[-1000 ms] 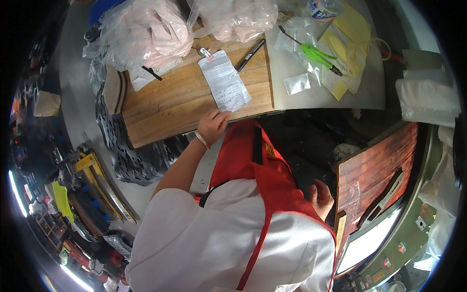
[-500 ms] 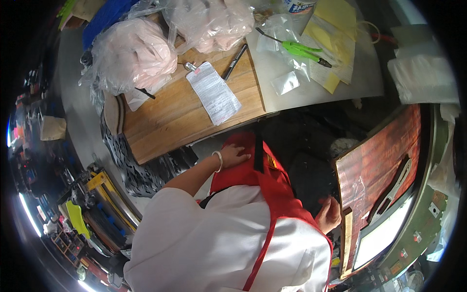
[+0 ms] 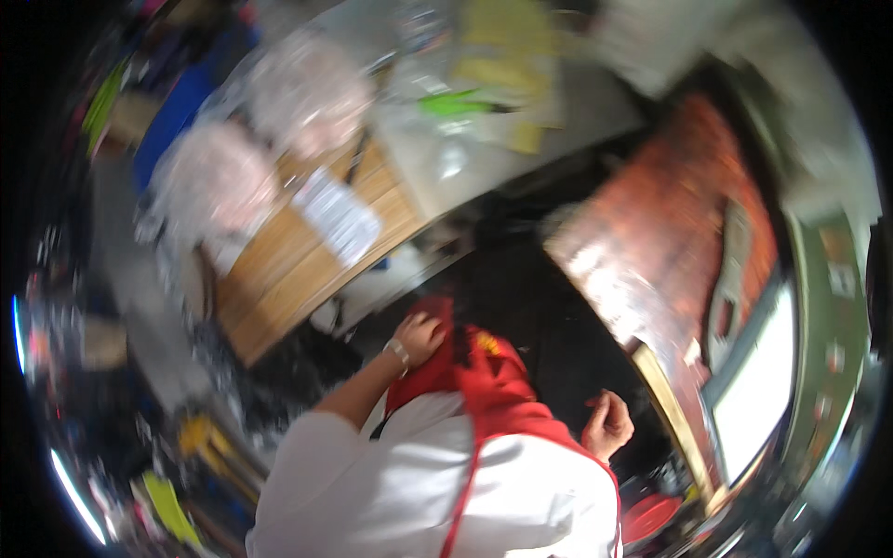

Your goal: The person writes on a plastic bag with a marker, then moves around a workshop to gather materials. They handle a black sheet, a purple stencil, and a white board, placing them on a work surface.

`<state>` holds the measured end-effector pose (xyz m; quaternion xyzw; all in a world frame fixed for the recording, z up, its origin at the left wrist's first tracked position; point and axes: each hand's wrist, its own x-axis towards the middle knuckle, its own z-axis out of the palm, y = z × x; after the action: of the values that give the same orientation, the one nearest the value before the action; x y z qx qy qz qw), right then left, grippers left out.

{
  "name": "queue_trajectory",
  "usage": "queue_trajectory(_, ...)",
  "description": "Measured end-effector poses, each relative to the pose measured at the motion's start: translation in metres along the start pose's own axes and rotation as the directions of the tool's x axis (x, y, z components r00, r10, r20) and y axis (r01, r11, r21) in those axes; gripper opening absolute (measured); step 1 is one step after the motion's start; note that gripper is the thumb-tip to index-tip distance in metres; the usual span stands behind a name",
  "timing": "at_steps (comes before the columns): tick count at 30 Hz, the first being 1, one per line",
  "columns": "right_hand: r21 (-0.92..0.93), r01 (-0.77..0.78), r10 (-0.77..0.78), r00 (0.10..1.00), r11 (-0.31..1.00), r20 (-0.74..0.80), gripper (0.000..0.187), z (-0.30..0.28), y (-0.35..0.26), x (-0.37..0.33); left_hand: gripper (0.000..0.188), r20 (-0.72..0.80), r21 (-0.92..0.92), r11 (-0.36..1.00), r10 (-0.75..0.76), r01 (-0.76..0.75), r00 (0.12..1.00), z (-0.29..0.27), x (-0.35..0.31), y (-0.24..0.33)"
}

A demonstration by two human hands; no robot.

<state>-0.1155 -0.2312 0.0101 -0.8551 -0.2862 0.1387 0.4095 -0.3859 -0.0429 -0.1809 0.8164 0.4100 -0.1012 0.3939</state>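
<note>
My left hand (image 3: 420,337), with a pale bangle (image 3: 398,353) at the wrist, rests on the red apron (image 3: 446,358) over my lap. Its fingers look slightly bent over the cloth, and nothing shows in them. Out to the right side of my body, my right hand (image 3: 609,425) hangs in the air with loosely curved fingers, a little apart and holding nothing visible. It is nearest to the wooden edge (image 3: 670,414) of the red-brown worktop (image 3: 642,242). The whole picture is smeared by motion.
Ahead stands a wooden board (image 3: 284,284) with a printed slip (image 3: 339,216), a black pen (image 3: 357,160) and pinkish bundles (image 3: 219,177) in clear plastic. Beyond lie green snips (image 3: 456,102) and yellow paper (image 3: 512,65). A grey handled tool (image 3: 733,270) lies on the right worktop.
My view has turned to the right, so the bench has shifted left and the red-brown worktop has come closer to the middle. Left hand stays on the apron; right hand stays raised beside me.
</note>
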Motion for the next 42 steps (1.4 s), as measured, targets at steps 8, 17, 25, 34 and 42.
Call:
queue_trajectory(8, -0.001, 0.06, -0.055, 0.91, 0.998, -0.412, 0.004, -0.086, 0.076, -0.006, 0.019, -0.092, 0.002, 0.848, 0.528, -0.53, 0.844, 0.002, 0.037, 0.125)
queue_trajectory(17, 0.267, 0.005, 0.22, 0.552, 0.964, -0.804, 0.019, -0.188, 0.153, 0.014, 0.018, -0.028, 0.078, 0.417, 0.909, -0.906, 0.416, -0.008, 0.066, 0.332)
queue_trajectory(25, 0.303, -0.066, 0.305, 0.383, 0.951, -0.872, 0.029, -0.273, 0.203, 0.003, 0.024, -0.041, 0.013, 0.095, 0.995, -0.995, 0.094, 0.02, 0.113, 0.498)
queue_trajectory(34, -0.138, -0.499, 0.07, 0.375, 0.856, -0.924, 0.033, -0.484, 0.403, 0.011, 0.042, -0.024, 0.303, 0.454, 0.883, -0.838, 0.47, 0.112, 0.136, 0.609)
queue_trajectory(42, -0.266, -0.556, 0.217, 0.654, 0.788, -0.724, 0.041, -0.609, 0.531, 0.067, 0.049, -0.363, 0.409, 0.865, 0.446, -0.29, 0.818, 0.18, 0.127, 0.647)
